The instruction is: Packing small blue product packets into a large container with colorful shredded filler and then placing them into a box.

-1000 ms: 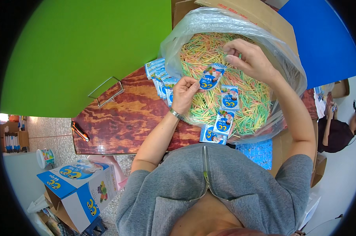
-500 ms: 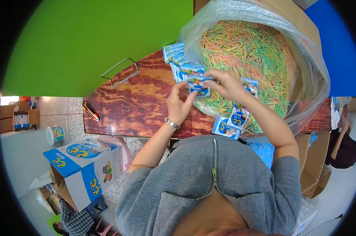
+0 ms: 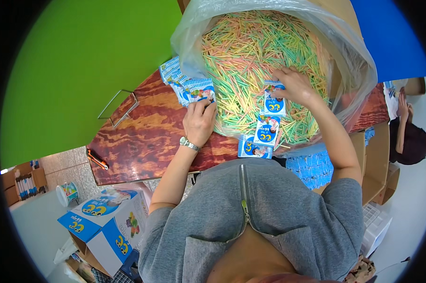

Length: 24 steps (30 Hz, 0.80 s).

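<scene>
My left hand (image 3: 200,123), with a watch on its wrist, has its fingers curled closed at the lower edge of a blue-and-white packet (image 3: 200,88). That packet lies at the near end of an overlapping row of similar packets (image 3: 171,70). Over the bag, my right hand (image 3: 294,87) is closed with thumb and fingers at the upper end of another packet (image 3: 274,104). Beneath it are many thin pastel sticks (image 3: 250,56), pink, yellow and green. Two more packets, one (image 3: 267,131) overlapping the other (image 3: 254,148), lie at the bag's near side.
A clear plastic bag (image 3: 194,40) lines a large carton around the sticks. An orange-and-black cutter (image 3: 97,159) and a metal handle (image 3: 123,109) are on the reddish wooden table (image 3: 149,137). A printed carton (image 3: 104,221) stands at left; a person (image 3: 411,137) is at right.
My left hand has brought the packet from between both hands to the row and laid it there. My right hand has left it and reached right to another packet. The view has shifted.
</scene>
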### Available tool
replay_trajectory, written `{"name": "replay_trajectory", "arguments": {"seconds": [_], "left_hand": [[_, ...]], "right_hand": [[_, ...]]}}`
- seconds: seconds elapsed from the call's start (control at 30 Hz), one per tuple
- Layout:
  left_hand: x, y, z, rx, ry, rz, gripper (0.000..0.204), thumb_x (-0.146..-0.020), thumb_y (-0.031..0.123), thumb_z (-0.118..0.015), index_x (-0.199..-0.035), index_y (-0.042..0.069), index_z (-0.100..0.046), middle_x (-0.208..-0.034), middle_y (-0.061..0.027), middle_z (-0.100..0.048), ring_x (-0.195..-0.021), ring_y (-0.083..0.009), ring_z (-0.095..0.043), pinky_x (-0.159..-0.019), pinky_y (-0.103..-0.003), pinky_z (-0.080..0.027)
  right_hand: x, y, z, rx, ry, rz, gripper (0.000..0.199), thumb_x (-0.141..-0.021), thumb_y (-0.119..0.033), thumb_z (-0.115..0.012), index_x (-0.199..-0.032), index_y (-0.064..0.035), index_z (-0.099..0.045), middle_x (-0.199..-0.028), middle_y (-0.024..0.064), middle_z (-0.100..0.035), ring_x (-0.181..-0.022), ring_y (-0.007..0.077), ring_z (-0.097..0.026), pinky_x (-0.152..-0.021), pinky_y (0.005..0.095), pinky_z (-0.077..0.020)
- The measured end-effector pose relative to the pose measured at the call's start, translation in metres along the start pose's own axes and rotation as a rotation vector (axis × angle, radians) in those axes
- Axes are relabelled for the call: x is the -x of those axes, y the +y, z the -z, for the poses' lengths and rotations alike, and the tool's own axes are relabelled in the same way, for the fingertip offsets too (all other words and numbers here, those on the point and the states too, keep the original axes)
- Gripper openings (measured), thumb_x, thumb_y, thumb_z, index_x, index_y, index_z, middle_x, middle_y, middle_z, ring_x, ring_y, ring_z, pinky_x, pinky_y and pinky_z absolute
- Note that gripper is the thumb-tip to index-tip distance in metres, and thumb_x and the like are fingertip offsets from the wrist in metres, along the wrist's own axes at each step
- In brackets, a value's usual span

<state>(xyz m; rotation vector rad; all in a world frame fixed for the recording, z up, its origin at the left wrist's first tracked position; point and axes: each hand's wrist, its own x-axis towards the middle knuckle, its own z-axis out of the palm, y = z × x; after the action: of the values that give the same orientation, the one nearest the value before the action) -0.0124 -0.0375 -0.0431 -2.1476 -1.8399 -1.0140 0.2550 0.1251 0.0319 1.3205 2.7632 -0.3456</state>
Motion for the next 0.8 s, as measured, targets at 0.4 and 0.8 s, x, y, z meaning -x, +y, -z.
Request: {"name": "replay_trajectory", "arguments": {"seconds": [0.4, 0.8], "left_hand": [[-0.046, 0.061, -0.002, 0.492, 0.006, 0.205, 0.025, -0.083, 0.011, -0.071, -0.106, 0.002, -0.066, -0.100, -0.0093, -0.065, -0.092, -0.0219, -0.062, -0.076, -0.032, -0.051], [-0.043, 0.045, -0.011, 1.309, -0.266, 0.671, 0.020, -0.090, 0.015, -0.068, -0.099, -0.003, -0.070, -0.084, -0.0015, -0.070, -0.074, -0.0028, -0.058, -0.063, -0.020, -0.048]], "right_hand": [[0.002, -0.021, 0.045, -0.448, 0.216, 0.303, 0.015, -0.084, -0.011, -0.066, -0.095, -0.0016, -0.061, -0.086, 0.0111, -0.065, -0.080, 0.0297, -0.061, -0.074, 0.0385, -0.0473], [-0.015, -0.065, 0.032, -0.559, 0.174, 0.414, 0.018, -0.086, -0.021, -0.065, -0.090, -0.0043, -0.065, -0.072, 0.0157, -0.059, -0.070, 0.0340, -0.061, -0.060, 0.0432, -0.0449]]}}
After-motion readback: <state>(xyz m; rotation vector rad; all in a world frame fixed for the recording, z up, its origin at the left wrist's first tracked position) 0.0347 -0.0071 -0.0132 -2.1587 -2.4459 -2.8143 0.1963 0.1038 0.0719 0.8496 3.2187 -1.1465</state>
